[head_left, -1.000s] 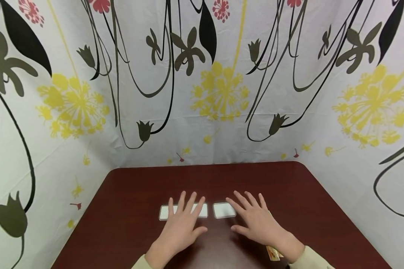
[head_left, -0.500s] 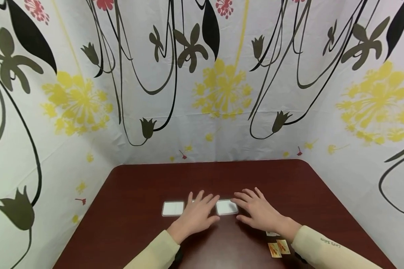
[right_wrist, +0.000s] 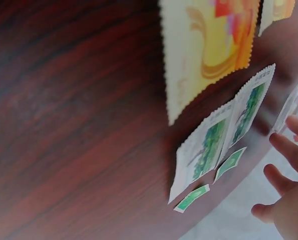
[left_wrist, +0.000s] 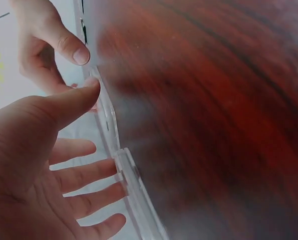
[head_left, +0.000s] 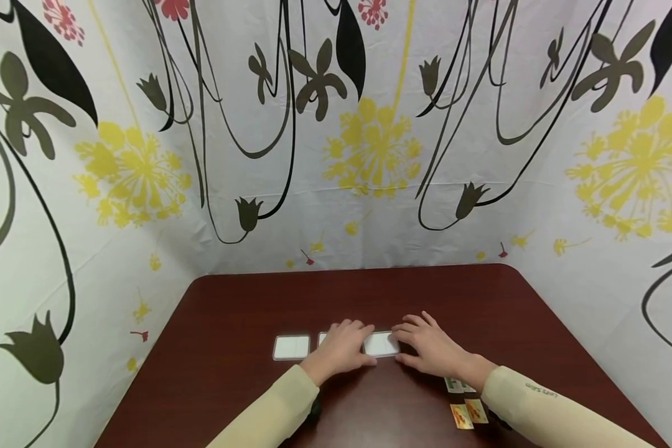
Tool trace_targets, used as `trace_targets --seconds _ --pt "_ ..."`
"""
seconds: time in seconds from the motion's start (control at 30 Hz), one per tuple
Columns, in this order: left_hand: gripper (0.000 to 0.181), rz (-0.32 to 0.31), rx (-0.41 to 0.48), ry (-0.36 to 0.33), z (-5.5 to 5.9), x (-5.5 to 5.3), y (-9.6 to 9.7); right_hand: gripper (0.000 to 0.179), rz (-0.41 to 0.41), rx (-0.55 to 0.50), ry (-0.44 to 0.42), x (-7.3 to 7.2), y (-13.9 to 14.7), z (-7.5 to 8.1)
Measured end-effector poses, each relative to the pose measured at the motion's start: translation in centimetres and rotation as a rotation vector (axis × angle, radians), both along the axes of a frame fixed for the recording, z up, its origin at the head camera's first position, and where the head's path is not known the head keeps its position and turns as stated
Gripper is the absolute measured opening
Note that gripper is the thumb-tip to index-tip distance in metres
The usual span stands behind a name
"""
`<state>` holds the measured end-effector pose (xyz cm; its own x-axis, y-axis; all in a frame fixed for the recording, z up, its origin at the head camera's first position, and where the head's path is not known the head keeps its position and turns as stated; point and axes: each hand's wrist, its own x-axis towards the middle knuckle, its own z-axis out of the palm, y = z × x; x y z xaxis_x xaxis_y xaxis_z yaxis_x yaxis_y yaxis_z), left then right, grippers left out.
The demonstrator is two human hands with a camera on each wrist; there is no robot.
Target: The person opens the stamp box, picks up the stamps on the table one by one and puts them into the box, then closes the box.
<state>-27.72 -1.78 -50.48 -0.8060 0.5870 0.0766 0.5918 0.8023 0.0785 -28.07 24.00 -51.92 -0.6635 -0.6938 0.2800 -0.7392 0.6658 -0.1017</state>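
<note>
Three flat, clear-edged white cases lie in a row on the table. My left hand (head_left: 341, 350) hovers over or rests on the middle case (head_left: 322, 338), hiding most of it, and its fingertips reach the left edge of the right-hand case (head_left: 381, 344). In the left wrist view its fingers are extended, with the thumb close to a case edge (left_wrist: 108, 112). At the right edge of that same case is my right hand (head_left: 434, 350), fingers loosely bent and spread; whether it touches is unclear. The left-hand case (head_left: 291, 347) lies apart from both hands.
Perforated stamps lie beneath and beside the right forearm: orange-yellow ones (head_left: 462, 415) nearer me, green-and-white ones (right_wrist: 209, 145) beyond them, plus small green ones (right_wrist: 231, 162). The dark red table (head_left: 246, 398) ends at a flower-patterned cloth (head_left: 358, 242) behind and at the sides.
My left hand has moved right, uncovering the left-hand case and reaching the right-hand one. The right hand has turned inward, its fingers lower and more bent, and the stamps have come into view.
</note>
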Motion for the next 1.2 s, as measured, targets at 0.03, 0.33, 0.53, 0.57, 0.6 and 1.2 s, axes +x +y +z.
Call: trace_targets --seconds 0.03,0.33,0.53,0.57,0.6,1.2 --pt "0.077 0.002 0.001 -0.008 -0.1 -0.2 0.1 0.037 -0.001 -0.001 0.002 -0.1 -0.1 0.0" --pt "0.072 -0.005 0.000 -0.028 -0.4 -1.1 1.0 0.042 -0.054 -0.010 -0.055 0.0 -0.4 0.0" --pt "0.063 0.007 0.022 -0.054 -0.3 -1.1 1.3 0.039 -0.063 -0.066 -0.066 -0.1 -0.6 -0.3" --pt "0.062 0.009 0.028 -0.059 -0.3 -1.1 1.3 0.038 -0.059 -0.075 -0.068 -0.1 -0.6 -0.3" --pt "0.061 0.012 0.029 -0.063 -0.3 -1.1 1.3 0.037 -0.055 -0.082 -0.069 -0.1 -0.7 -0.4" --pt "0.046 0.032 -0.047 -0.029 0.0 -1.3 2.1 0.035 -0.063 -0.069 -0.004 -0.4 -1.7 -0.2"
